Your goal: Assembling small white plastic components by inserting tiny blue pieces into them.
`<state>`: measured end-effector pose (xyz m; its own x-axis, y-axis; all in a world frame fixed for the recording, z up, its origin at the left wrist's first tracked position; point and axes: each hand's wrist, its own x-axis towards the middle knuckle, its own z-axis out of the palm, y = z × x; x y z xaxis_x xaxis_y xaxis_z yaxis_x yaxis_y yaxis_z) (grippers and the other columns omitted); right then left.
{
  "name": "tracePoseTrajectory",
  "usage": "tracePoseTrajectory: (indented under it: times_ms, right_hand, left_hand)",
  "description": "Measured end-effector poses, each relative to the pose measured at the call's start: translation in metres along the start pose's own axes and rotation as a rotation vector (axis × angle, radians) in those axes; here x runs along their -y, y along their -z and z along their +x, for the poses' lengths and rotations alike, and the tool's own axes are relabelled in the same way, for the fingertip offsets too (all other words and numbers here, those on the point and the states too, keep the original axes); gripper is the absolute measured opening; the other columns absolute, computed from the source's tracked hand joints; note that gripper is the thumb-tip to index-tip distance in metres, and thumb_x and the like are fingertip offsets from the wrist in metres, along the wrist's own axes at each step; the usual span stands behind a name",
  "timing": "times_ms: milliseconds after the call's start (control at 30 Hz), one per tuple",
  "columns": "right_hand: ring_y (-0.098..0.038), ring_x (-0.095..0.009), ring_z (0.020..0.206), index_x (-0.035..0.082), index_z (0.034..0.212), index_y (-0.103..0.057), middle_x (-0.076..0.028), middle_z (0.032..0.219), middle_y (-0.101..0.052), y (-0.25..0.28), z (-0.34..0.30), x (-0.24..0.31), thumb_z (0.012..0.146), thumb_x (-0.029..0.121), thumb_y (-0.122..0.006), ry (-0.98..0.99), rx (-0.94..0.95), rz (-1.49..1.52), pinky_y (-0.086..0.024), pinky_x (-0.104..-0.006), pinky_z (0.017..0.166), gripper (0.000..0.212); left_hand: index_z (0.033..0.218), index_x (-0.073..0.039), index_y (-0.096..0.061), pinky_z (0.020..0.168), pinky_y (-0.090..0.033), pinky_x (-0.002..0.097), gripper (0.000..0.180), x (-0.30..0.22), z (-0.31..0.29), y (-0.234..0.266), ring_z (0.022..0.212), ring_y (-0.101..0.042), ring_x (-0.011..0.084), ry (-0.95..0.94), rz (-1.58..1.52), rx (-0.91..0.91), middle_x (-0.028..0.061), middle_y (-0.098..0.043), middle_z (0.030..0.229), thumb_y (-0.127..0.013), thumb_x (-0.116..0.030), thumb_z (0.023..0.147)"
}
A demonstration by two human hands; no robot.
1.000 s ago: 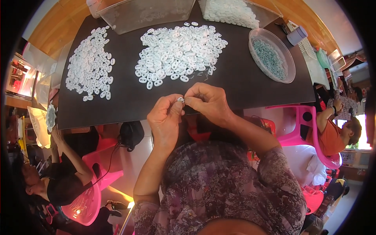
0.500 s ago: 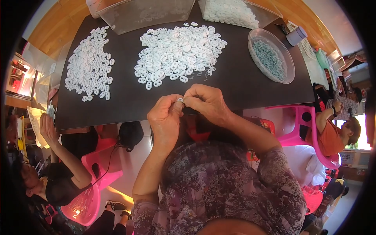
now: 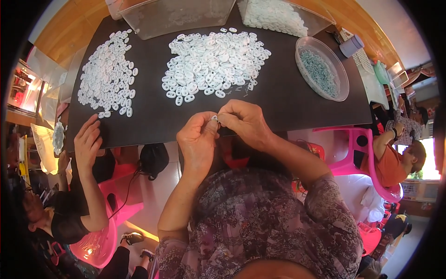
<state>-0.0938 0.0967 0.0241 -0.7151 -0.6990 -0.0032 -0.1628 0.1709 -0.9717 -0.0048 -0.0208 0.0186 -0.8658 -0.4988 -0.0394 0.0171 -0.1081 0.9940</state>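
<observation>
In front of my chest, at the table's near edge, my two hands meet. My left hand [image 3: 197, 142] pinches a small white plastic piece [image 3: 214, 118] between thumb and fingers. My right hand [image 3: 246, 122] is closed at the piece's right side; whatever its fingertips hold is hidden. Just beyond lies a large pile of white oval two-hole pieces [image 3: 213, 63]. A few tiny metal pins or screws [image 3: 239, 89] lie by its near right edge. A round clear tray [image 3: 344, 90] at the right holds many small grey-green metal parts [image 3: 319, 69].
A second pile of white pieces [image 3: 107, 74] spreads over the table's left side. Clear bins [image 3: 179, 21] line the back, with a grey cup [image 3: 351, 45] at the back right. A co-worker's hand [image 3: 87, 138] reaches to the left edge. Pink chairs [image 3: 369, 153] flank the table.
The co-worker's hand at the left has moved right, to the table edge near the left pile. My hands keep nearly the same place and grip.
</observation>
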Motion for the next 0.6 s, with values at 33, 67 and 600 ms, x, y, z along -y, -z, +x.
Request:
tracePoseTrajectory:
  times_ms: [33,67,600]
  right_hand:
    - [-0.054,-0.007,0.073,-0.002,0.085,-0.061,-0.003,0.076,-0.061,0.000,0.000,0.000,0.086,0.007,-0.055,0.001,-0.001,-0.001,-0.045,-0.0225,0.065,0.011]
    - [-0.054,-0.007,0.073,-0.002,0.085,-0.061,-0.003,0.077,-0.061,0.001,0.001,-0.001,0.087,0.008,-0.055,0.033,0.002,0.035,-0.044,-0.0225,0.065,0.012]
    - [-0.057,-0.015,0.075,0.001,0.089,-0.063,-0.006,0.080,-0.061,0.029,0.014,-0.009,0.080,0.006,-0.062,0.277,-0.280,-0.309,-0.045,-0.0273,0.067,0.010]
  left_hand:
    - [0.088,0.002,-0.063,0.045,-0.039,0.0176,0.007,0.000,0.001,0.001,0.057,-0.050,0.0053,-0.001,-0.001,0.001,0.0018,-0.059,0.073,-0.058,-0.004,0.086]
    - [0.088,0.003,-0.062,0.044,-0.039,0.0182,0.007,-0.001,0.003,0.002,0.056,-0.050,0.0061,0.037,-0.072,0.016,0.0027,-0.059,0.072,-0.058,-0.003,0.086]
    - [0.092,0.006,-0.062,0.046,-0.043,0.0223,0.012,0.001,0.010,0.013,0.058,-0.055,0.0113,0.105,-0.327,-0.003,0.0099,-0.062,0.076,-0.059,-0.003,0.085]
